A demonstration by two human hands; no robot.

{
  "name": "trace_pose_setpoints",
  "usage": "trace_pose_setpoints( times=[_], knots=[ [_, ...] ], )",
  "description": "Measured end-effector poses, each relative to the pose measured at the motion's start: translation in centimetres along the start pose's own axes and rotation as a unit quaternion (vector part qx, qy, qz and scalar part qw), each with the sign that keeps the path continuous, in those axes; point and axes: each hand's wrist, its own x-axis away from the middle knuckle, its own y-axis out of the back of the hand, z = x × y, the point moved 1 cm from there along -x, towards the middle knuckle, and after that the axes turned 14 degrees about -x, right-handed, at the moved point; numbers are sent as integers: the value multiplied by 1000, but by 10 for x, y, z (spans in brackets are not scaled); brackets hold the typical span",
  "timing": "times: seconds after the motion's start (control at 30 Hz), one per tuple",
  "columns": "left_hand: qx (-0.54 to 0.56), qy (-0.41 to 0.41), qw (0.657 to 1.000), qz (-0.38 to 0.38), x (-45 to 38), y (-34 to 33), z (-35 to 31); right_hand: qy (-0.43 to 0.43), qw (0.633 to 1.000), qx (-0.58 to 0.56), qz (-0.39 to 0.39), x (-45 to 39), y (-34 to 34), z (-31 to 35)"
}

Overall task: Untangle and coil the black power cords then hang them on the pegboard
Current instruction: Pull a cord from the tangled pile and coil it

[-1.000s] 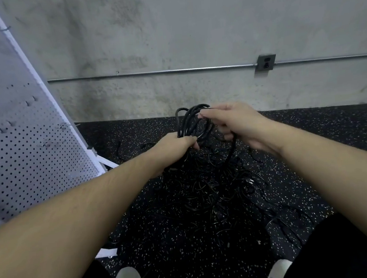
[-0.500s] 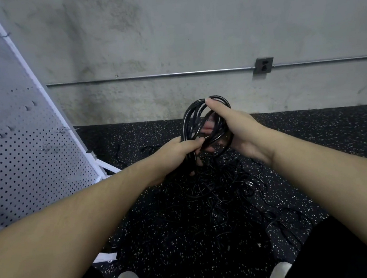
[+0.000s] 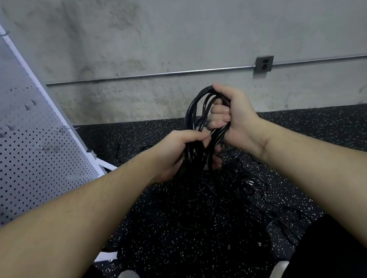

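My right hand (image 3: 238, 115) sits at center frame, its fingers (image 3: 219, 110) curled tight through the upper loop of the coiled cord (image 3: 201, 123). My left hand (image 3: 175, 153), just below and to the left, wraps its fingers round the lower part of the same bundle. Both hands are closed on the coil; neither is free.

The remaining tangled cords (image 3: 224, 197) lie on the speckled floor (image 3: 334, 128) directly beneath the coil, in the lower center of the frame. The pegboard (image 3: 22, 150) leans at the left edge, with bare hooks (image 3: 44, 147) on its face.

Procedure for this step, as I judge it:
1. Keep the right hand as the anchor so the loops stay the same size.
2. Feed the trailing length with the left hand, letting it twist freely so that it does not kink.
3. Check whether the tail is snagged in the pile; I cannot tell from here where it runs.
4. Do not pull hard, since a tug may tighten knots below.
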Motion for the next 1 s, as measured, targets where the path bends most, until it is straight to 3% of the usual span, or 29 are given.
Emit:
trace_pose_setpoints(
  times=[0.13,0.23,0.37,0.47,0.63,0.9,1.0],
  knots=[
    [9,-3,1000,-9,-4,-1,0,23,999,35,11,0,-2,1],
    [14,-19,998,-61,-7,-3,-2,38,988,146,28,5,7,-2],
    [61,-75,985,-142,-12,3,-11,-61,966,246,49,7,29,-13],
    [77,-107,972,-196,-17,13,-10,-135,925,349,62,10,35,-23],
    [132,-117,931,-318,-21,28,-11,-213,912,346,58,15,38,-30],
    [113,-78,890,-435,-18,54,-8,-282,787,542,83,18,49,-32],
    [-5,-72,875,-479,-13,65,1,-253,829,495,61,17,47,-21]
  ],
)
